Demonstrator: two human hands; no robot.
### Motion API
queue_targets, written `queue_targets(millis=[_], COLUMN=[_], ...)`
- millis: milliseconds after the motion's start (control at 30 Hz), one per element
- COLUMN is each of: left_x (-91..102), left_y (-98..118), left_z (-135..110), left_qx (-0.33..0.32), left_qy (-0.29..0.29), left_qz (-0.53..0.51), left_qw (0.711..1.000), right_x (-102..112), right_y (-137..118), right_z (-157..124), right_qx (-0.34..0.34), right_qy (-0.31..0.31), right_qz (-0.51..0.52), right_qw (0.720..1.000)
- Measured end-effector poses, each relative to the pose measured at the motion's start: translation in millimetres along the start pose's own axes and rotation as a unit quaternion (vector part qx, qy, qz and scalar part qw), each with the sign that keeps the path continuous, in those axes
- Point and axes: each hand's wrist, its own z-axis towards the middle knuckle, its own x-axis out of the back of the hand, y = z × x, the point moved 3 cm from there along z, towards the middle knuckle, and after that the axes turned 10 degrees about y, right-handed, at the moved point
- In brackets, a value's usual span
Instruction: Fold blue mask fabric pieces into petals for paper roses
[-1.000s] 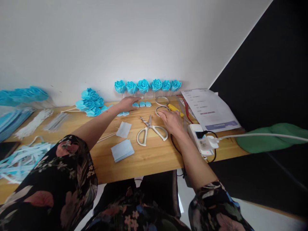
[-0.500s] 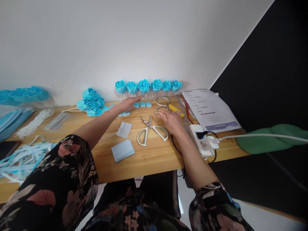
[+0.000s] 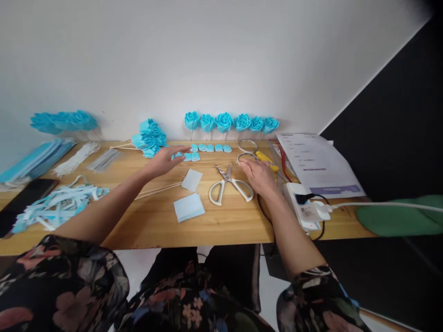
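Note:
My left hand [image 3: 166,161] hovers over the wooden table with its fingers stretched out and nothing in them. Just beyond its fingertips lie two short rows of small light-blue petal pieces [image 3: 210,148], the nearer row partly hidden by the hand. My right hand [image 3: 258,176] rests low on the table with fingers extended, close to the nearer of two round rolls or rings [image 3: 247,157]; whether it touches that ring I cannot tell. Between the hands lie white-handled scissors [image 3: 228,177], blades apart. A stack of pale-blue squares [image 3: 188,207] and a single square [image 3: 191,180] are nearer me.
Blue fabric flowers on sticks [image 3: 224,122] stand along the wall, with a flower bunch [image 3: 150,138] lying left. Further left are white cords [image 3: 76,159], grey strips [image 3: 103,159], cut strips [image 3: 62,207] and a phone [image 3: 24,205]. Right: a yellow-handled tool [image 3: 267,161], paper sheet [image 3: 320,161], power strip [image 3: 302,205].
My left hand has drawn back leftward from the petal pieces, uncovering more of them. My right hand stays by the ring. The view has shifted slightly to the left.

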Motion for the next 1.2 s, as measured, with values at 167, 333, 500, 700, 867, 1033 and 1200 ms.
queue_targets(millis=[167,333,500,700,867,1033,1200], left_x=[19.9,29.4,16.6,-18.5,-50.7,-72.2,-76.8], left_y=[-7.5,-9.6,1.8,17.8,7.9,-6.7,-14.4], left_z=[-64.3,-88.8,-66.0,-9.2,31.4,53.3,59.0], left_qx=[-0.026,-0.083,-0.140,-0.164,-0.137,-0.135,-0.134], left_qy=[0.034,0.035,0.022,-0.044,-0.050,-0.058,-0.075], left_qz=[0.006,0.034,0.068,0.111,0.172,0.192,0.207], left_qw=[0.999,0.995,0.988,0.979,0.974,0.970,0.966], right_x=[-0.1,9.5,-0.7,-31.9,-37.2,-29.3,-27.6], right_y=[-9.0,-29.5,-48.2,-61.5,-65.2,-64.8,-65.1], right_z=[3.9,27.5,57.6,71.0,60.8,53.5,55.3], right_qx=[0.053,0.070,0.005,-0.124,-0.146,-0.135,-0.127], right_qy=[0.003,-0.049,-0.057,0.035,0.081,0.101,0.103], right_qz=[0.068,0.133,0.182,0.190,0.187,0.145,0.126], right_qw=[0.996,0.988,0.982,0.973,0.968,0.975,0.978])
